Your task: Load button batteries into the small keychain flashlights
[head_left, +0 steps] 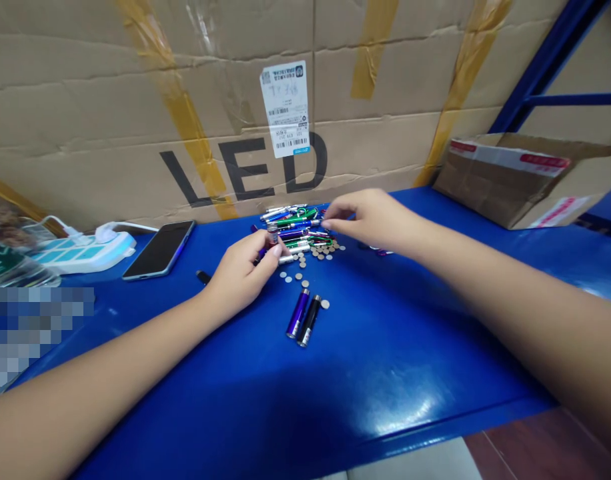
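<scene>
A small purple flashlight barrel [271, 241] is pinched upright between thumb and fingers of the left hand [240, 273], just near of the heap of little keychain flashlights [295, 227] at the far middle of the blue shelf [375, 373]. The right hand [370, 217] is stretched over the right edge of that heap, fingertips closed as if something tiny is gripped, though what exactly can't be made out. Button cells [318, 252] are scattered loose between the hands, and two finished-looking barrels, a purple one [297, 313] and a black one [309, 321], are laid side by side nearer in.

Honestly, the cells are the risk: one careless wrist sweep and they'd probably be sent rolling off the shelf edge. A smartphone [160, 249] and a power strip [83, 252] are parked to the left, a cardboard carton marked LED [135, 100] behind.
</scene>
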The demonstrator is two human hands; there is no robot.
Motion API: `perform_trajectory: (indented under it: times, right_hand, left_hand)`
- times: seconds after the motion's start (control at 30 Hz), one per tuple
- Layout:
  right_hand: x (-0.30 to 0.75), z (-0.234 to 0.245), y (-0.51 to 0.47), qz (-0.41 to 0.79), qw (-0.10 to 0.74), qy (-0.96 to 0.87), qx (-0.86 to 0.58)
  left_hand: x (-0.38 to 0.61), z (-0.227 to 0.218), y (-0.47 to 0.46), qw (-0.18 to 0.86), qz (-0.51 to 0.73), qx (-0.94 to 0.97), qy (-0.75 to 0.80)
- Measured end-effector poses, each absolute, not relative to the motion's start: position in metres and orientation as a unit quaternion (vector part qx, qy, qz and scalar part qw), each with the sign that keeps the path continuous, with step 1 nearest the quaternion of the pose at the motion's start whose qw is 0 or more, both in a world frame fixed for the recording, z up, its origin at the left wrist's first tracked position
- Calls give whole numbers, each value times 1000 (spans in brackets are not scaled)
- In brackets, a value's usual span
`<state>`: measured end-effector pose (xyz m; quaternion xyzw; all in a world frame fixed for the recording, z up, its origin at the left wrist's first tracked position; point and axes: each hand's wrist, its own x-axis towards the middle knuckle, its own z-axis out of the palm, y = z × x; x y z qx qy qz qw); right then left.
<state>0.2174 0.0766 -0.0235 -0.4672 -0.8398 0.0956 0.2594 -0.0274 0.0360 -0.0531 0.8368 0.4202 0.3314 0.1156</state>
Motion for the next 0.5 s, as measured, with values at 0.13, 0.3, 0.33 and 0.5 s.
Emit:
perform_trajectory:
  times: [0.13,0.3,0.33,0.5]
  right_hand:
    - [257,-31,105,19,106,-824,-557]
    - [267,-41,117,64,82,-808,-580]
    - [267,-43,119,58,79,-812,-576]
    - [266,-42,120,10,88,-844,-529]
  left_hand:
    - [-28,-55,35,142,309,852,399]
    - [-26,-53,33,138,294,860,393]
    - [-26,-53,33,135,290,863,391]
    - [-25,-52,32,132,276,873,381]
